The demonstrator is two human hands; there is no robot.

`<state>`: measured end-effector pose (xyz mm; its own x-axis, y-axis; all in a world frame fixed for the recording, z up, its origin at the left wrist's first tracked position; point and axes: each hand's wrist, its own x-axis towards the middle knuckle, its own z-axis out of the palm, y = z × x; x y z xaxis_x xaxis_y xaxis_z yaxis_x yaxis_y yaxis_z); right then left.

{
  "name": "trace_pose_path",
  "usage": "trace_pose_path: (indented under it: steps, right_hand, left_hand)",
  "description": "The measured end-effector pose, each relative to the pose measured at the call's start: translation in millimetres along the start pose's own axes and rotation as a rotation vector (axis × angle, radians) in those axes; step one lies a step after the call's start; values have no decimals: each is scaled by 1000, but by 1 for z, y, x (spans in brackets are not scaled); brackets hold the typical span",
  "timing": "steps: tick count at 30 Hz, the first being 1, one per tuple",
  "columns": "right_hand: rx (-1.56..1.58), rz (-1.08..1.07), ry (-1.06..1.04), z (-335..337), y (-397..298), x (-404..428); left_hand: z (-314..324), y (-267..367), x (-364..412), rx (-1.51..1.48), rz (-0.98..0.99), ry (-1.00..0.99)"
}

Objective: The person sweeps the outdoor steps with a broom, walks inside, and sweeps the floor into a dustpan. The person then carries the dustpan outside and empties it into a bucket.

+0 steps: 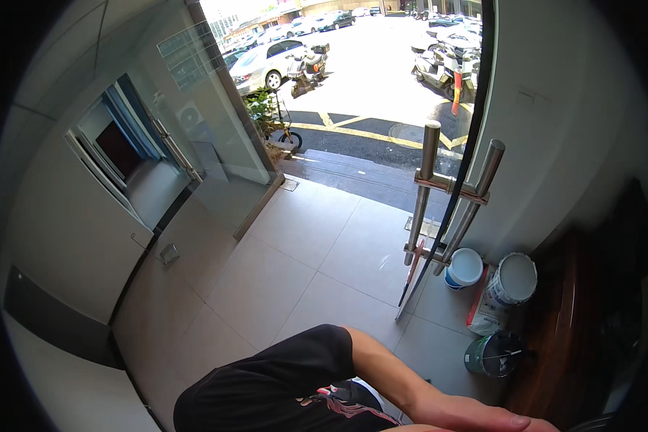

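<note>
My left arm reaches across the bottom of the view from a black short sleeve [281,372]. My left hand [486,416] is at the lower edge, its thumb visible and its fingers mostly cut off, so any grip is hidden. A strip of skin beside it at the frame edge cannot be assigned to a hand or arm. My right hand is out of view. Nearest above the left hand stands a dark green bucket [494,353] with a wire handle. Before me a glass door with steel pull handles [426,189] stands swung inward.
Two white buckets, one smaller [464,268] and one larger [512,281], stand by a white-and-red sack [486,313]. Dark wooden furniture [567,324] lines the right. Another glass door panel [237,151] is at left. Steps [351,170] lead out to parked scooters [445,65] and cars.
</note>
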<state>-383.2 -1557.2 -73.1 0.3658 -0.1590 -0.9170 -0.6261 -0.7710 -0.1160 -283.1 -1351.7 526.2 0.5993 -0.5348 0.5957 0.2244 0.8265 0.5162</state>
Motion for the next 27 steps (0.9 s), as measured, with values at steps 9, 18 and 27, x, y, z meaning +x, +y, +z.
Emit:
trace_pose_path:
  steps: [9,18,27]
  right_hand:
    - [-97,-286,-25,-14,-139,-35]
    - [-217,-351,-38,49,-189,-88]
    - [-313,-358,-85,117,-223,-120]
  left_hand:
    - [75,28,-43,80,74,-332]
    - [148,76,-138,155,133,-438]
    - [185,122,-222,219,247,-447]
